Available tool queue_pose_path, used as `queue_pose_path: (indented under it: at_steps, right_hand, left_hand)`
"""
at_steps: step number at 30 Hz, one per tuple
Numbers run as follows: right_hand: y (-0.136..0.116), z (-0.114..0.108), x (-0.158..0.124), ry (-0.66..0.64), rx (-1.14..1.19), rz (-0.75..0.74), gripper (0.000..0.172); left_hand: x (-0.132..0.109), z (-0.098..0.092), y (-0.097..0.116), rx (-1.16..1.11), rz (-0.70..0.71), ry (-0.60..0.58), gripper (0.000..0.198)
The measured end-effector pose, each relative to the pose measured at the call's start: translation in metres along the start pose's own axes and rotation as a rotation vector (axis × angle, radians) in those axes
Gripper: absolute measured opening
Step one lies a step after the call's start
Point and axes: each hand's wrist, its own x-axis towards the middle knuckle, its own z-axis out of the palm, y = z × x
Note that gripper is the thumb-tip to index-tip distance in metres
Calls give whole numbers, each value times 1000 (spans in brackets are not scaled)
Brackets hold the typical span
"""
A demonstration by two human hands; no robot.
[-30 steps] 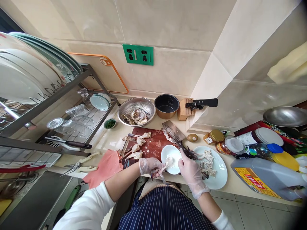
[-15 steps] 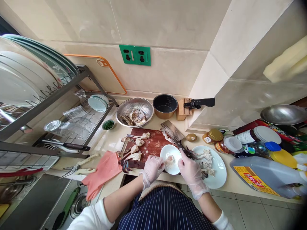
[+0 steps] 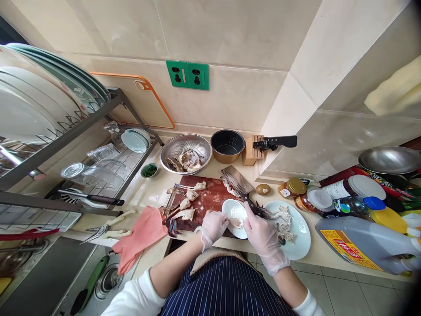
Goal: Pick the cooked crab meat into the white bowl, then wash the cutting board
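Crab pieces (image 3: 187,214) with pale flesh lie on a reddish-brown rectangular board (image 3: 212,195). The clear-gloved left hand (image 3: 213,226) is curled, its grip unclear, at the small round white bowl (image 3: 234,205) of whitish shreds (image 3: 236,222); the clear-gloved right hand (image 3: 262,235) grasps the bowl's right rim.

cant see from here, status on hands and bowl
Right hand holding white bowl, left hand at its rim. Pale meat inside. Broad blade lying just beyond.
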Motion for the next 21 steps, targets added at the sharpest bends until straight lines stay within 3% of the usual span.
queue_pose_path:
  at_steps: [6,11,17,21]
  right_hand:
    - [4,6,3,-75,67,78,47]
    - [10,21,1,-248,291,195,50]
    - [21,43,-3,-350,551,331,50]
    - [25,49,-7,-327,589,342,51]
  left_hand:
    - [6,1,7,74,-21,72,22]
    - [6,4,-4,150,39,96,25]
    - [1,2,-11,181,151,-15,21]
    - [6,-4,-10,63,27,-68,18]
